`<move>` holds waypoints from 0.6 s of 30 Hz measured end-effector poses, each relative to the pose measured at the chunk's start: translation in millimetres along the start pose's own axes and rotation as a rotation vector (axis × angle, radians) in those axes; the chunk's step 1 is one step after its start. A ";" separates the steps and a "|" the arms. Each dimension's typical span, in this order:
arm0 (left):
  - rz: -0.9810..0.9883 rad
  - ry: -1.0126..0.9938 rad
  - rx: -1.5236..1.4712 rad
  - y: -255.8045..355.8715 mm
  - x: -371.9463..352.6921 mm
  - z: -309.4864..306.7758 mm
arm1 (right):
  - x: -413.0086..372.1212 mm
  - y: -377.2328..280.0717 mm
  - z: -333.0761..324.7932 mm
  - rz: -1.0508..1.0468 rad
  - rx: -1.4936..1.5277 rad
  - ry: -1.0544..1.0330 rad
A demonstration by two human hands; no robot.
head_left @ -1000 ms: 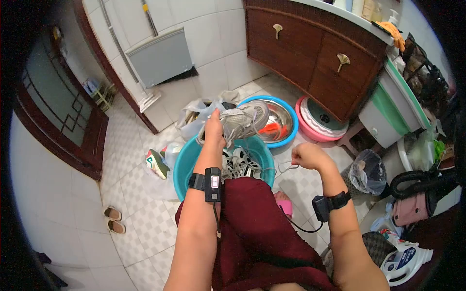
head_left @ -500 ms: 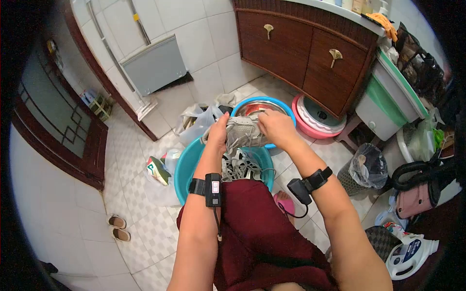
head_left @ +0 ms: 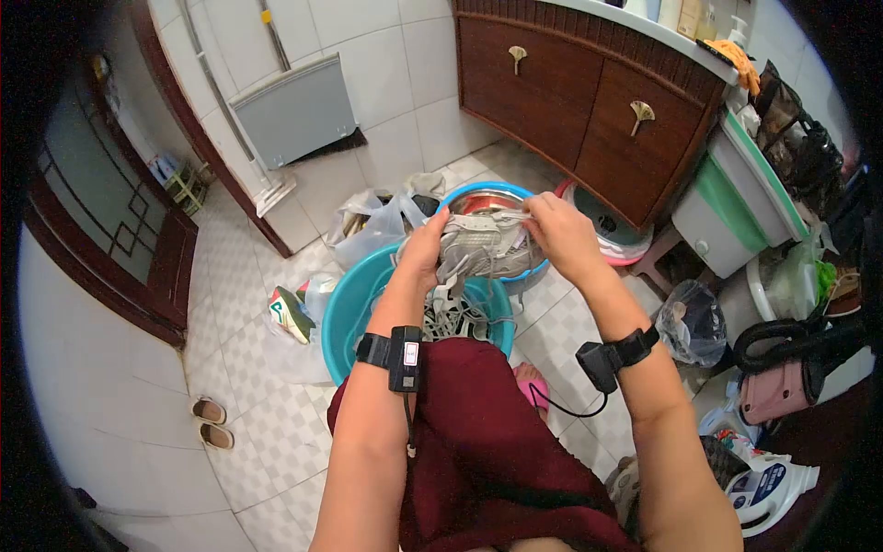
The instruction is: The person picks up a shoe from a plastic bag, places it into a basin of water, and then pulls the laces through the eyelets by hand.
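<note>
A light grey lace-up sneaker (head_left: 483, 247) is held up above the teal basin (head_left: 342, 313). My left hand (head_left: 425, 250) is closed around one end of it, thumb on top. At the other side my right hand (head_left: 559, 230) pinches what looks like a pale shoelace (head_left: 511, 215) near the shoe's upper. Loose laces hang below the sneaker. In the basin lies another shoe (head_left: 455, 317) with black and white parts and tangled laces, partly covered by my clothing and the held sneaker.
Behind the sneaker stands a blue basin (head_left: 526, 191) with a metal bowl (head_left: 480, 200) in it. Plastic bags (head_left: 372, 230) lie behind the teal basin, and a green-and-white shoe (head_left: 291, 315) on plastic at its left. A lined trash bin (head_left: 692, 322) stands at the right, below a wooden cabinet (head_left: 529, 97).
My right hand has moved right, away from the sneaker's top, drawing the pale lace outward. The left hand keeps its hold, and the view has shifted slightly.
</note>
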State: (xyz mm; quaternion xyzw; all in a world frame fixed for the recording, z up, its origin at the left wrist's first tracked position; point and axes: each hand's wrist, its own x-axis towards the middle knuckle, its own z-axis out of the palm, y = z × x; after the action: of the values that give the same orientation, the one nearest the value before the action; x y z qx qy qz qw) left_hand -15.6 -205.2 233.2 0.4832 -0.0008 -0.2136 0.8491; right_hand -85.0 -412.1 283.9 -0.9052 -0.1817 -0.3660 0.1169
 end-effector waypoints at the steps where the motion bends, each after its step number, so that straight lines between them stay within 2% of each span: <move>1: -0.020 -0.007 -0.033 -0.5 0.9 -0.4 | -0.2 -5.3 1.0 0.042 0.052 0.040; 4: -0.025 -0.071 -0.109 -3.1 5.0 -5.7 | -9.9 -22.2 10.5 0.010 0.162 -0.066; 8: 0.007 -0.130 -0.137 -0.5 1.8 -2.8 | -17.7 -40.3 38.6 0.151 0.104 -0.050; 11: 0.036 -0.114 -0.113 -2.1 2.6 -2.5 | -15.8 -42.6 41.4 0.181 0.053 -0.133; 14: 0.055 -0.104 -0.118 -0.6 1.7 -1.6 | -14.1 -45.6 35.7 0.463 0.525 -0.351; 17: 0.101 -0.108 -0.107 0.5 0.2 1.5 | -15.9 -43.5 30.0 0.146 0.710 -0.342; 18: 0.092 -0.127 -0.117 -0.2 1.4 0.0 | -14.5 -43.1 28.4 0.168 0.598 -0.249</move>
State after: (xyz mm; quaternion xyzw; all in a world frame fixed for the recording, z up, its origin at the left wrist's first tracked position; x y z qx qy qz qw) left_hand -14.5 -205.8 232.7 0.4176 -0.0644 -0.2041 0.8831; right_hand -94.9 -366.7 257.0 -0.8804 -0.2186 -0.1720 0.3841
